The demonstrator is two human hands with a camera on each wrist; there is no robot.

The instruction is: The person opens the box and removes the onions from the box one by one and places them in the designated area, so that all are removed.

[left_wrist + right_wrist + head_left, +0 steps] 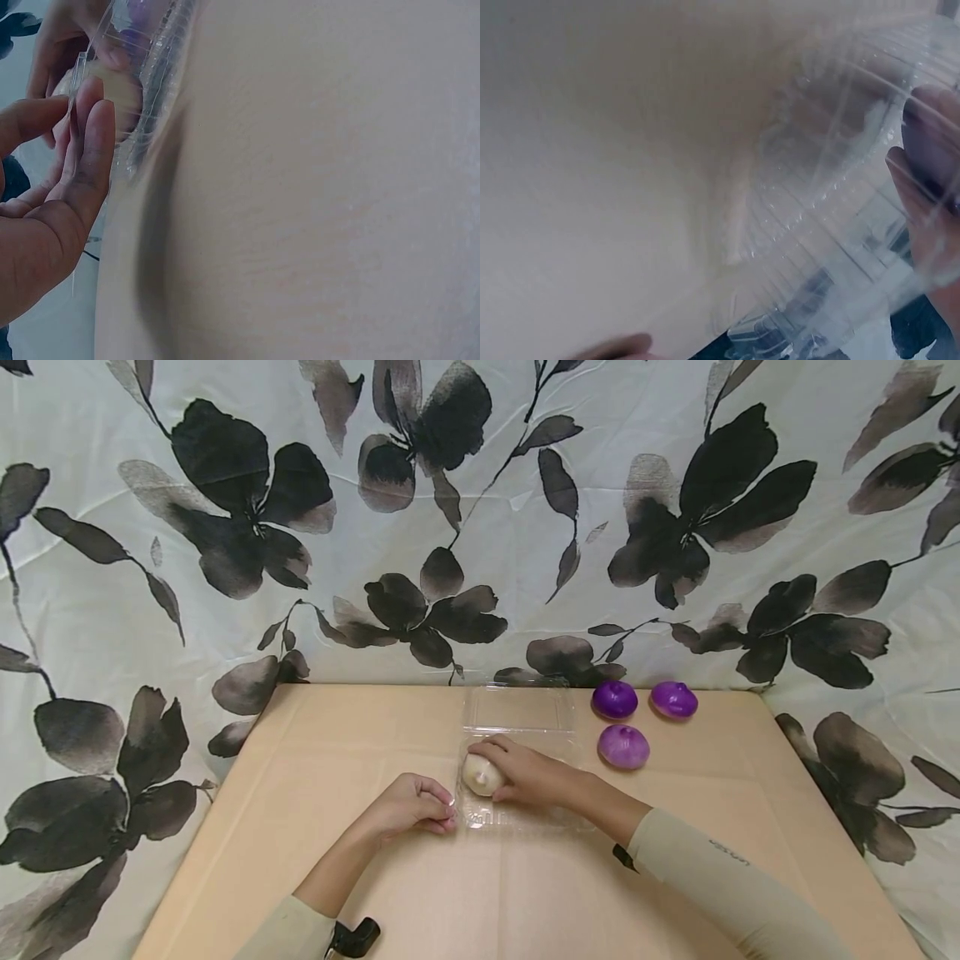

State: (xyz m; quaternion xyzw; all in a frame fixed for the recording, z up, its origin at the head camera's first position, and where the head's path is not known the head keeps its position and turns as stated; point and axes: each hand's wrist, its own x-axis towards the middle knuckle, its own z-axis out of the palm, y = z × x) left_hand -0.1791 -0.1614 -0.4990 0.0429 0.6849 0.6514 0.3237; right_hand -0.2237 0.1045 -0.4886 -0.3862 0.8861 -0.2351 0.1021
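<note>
An unlatched clear plastic clamshell box (517, 817) sits mid-table, its lid (517, 706) laid back toward the wall. My left hand (412, 806) pinches the box's left rim between thumb and fingertips, as the left wrist view also shows. Inside the box's left part is a pale, cream-white onion (480, 775). My right hand (528, 772) grips it from above and from the right, fingers at its far side and thumb at its near side. Through the ribbed plastic wall (161, 67) the left wrist view shows the onion and the right thumb.
Right of the lid lie three glossy purple onions: a dark one (615, 700), another at the far right (674, 700) and a lighter one (624, 747) closer in. A tan tabletop (450, 893) meets a floral cloth (525, 527) behind it.
</note>
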